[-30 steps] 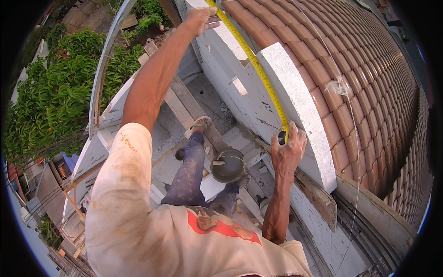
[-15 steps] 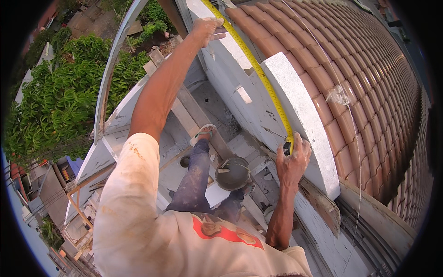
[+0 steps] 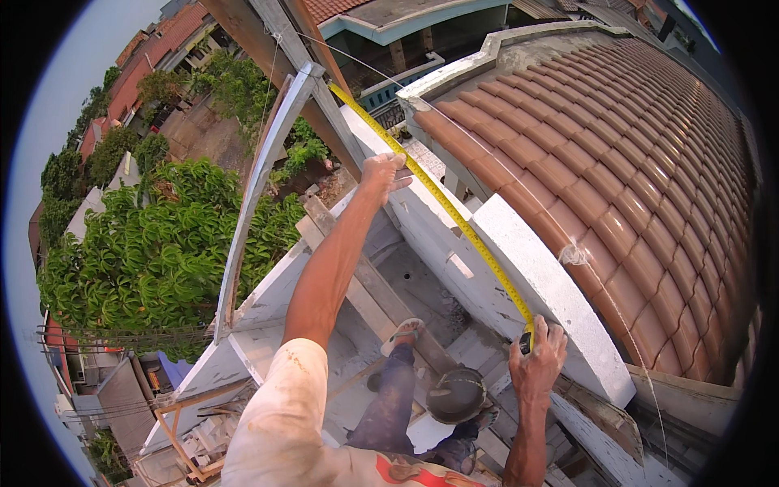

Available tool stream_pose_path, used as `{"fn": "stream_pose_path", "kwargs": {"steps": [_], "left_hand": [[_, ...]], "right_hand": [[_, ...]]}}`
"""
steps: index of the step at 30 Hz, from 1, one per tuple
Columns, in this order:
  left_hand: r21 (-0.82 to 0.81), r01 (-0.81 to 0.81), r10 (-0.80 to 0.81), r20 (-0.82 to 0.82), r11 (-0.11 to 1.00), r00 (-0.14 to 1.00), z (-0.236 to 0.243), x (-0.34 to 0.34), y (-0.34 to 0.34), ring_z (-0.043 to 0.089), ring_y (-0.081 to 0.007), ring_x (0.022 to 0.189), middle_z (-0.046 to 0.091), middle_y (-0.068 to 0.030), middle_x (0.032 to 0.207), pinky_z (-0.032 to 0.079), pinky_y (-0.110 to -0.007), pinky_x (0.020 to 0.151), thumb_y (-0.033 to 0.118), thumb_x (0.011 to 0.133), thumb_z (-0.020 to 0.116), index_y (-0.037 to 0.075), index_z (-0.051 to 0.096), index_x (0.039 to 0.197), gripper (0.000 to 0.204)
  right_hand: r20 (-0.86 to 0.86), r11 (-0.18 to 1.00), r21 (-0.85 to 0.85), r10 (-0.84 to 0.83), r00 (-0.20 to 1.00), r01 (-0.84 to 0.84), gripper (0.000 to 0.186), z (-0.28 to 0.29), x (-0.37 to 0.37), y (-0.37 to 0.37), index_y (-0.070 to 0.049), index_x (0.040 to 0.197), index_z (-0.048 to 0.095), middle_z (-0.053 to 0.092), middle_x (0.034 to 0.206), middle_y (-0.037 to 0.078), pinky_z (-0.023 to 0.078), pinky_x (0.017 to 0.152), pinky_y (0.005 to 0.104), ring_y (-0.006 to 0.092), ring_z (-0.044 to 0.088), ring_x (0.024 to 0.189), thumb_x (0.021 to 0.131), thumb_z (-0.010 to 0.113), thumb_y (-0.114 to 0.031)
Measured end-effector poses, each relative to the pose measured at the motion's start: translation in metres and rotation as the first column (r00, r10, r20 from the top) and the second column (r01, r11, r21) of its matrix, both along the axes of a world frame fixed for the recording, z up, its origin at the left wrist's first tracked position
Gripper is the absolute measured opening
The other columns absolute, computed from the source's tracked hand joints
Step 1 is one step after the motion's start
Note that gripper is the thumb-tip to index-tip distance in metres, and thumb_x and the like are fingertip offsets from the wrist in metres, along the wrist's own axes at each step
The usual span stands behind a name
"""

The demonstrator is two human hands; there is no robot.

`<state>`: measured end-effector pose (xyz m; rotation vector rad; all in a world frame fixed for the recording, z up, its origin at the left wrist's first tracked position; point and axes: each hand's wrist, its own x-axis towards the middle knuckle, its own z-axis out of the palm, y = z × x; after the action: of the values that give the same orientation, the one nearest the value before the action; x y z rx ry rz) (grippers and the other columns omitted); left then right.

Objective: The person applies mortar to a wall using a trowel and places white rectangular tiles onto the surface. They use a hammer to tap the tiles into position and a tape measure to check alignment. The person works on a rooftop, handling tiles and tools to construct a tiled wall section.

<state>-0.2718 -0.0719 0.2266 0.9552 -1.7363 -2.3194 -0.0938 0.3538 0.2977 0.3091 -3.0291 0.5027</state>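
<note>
A yellow tape measure blade (image 3: 454,213) stretches along the top of the white block wall (image 3: 560,280), from a wooden post (image 3: 345,134) at the far end back toward me. My right hand (image 3: 537,361) is closed around the tape's dark case (image 3: 526,342), against the wall's near inner side. Farther along, my left hand (image 3: 381,177) pinches the blade's edge between thumb and fingers, its arm stretched forward. The blade's tip lies by the post, too small to make out how it is fixed.
Brown roof tiles (image 3: 617,211) slope away at the right, with a thin string (image 3: 610,302) across them. Below stand a dark bucket (image 3: 456,396) and wooden planks (image 3: 381,304) under my sandalled foot (image 3: 403,335). A curved pale frame (image 3: 258,195) rises at the left, before trees (image 3: 154,252).
The view has tilted up and left, so the blade's far end and the post's upper part now show. Both hands keep their hold on the tape measure.
</note>
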Motion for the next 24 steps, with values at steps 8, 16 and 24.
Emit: {"fn": "stream_pose_path", "kwargs": {"steps": [8,16,24], "left_hand": [[0.010,-0.012,0.012,-0.020,1.000,1.000,-0.002,-0.002,0.002,0.067,-0.0252,0.108,0.066,-0.0117,0.122,0.061,-0.044,0.093,0.014,0.100,0.065,-0.007,0.058,0.130,0.037],[-0.013,0.020,-0.020,-0.037,1.000,0.999,-0.011,-0.009,-0.006,0.072,-0.0283,0.101,0.069,-0.0141,0.116,0.063,-0.039,0.085,0.011,0.099,0.063,-0.006,0.059,0.128,0.034],[-0.035,0.002,-0.002,-0.007,0.999,1.000,0.000,-0.014,0.000,0.073,-0.0265,0.098,0.070,-0.0139,0.111,0.064,-0.037,0.083,0.010,0.099,0.064,-0.005,0.060,0.124,0.029]], "right_hand": [[-0.004,1.000,-0.006,0.001,1.000,-0.001,0.056,-0.002,0.000,0.001,-0.008,0.131,0.060,0.054,0.115,0.019,0.045,0.089,0.0523,0.0394,0.054,0.108,0.079,0.079,-0.014],[0.006,1.000,-0.004,-0.011,1.000,0.011,0.055,-0.002,0.001,-0.002,-0.007,0.131,0.061,0.055,0.115,0.018,0.045,0.090,0.0525,0.0388,0.055,0.108,0.079,0.079,-0.015],[0.040,0.999,-0.044,-0.012,0.999,0.014,0.055,0.001,-0.001,-0.001,-0.007,0.131,0.061,0.055,0.115,0.019,0.045,0.091,0.0528,0.0389,0.055,0.109,0.080,0.078,-0.014]]}}
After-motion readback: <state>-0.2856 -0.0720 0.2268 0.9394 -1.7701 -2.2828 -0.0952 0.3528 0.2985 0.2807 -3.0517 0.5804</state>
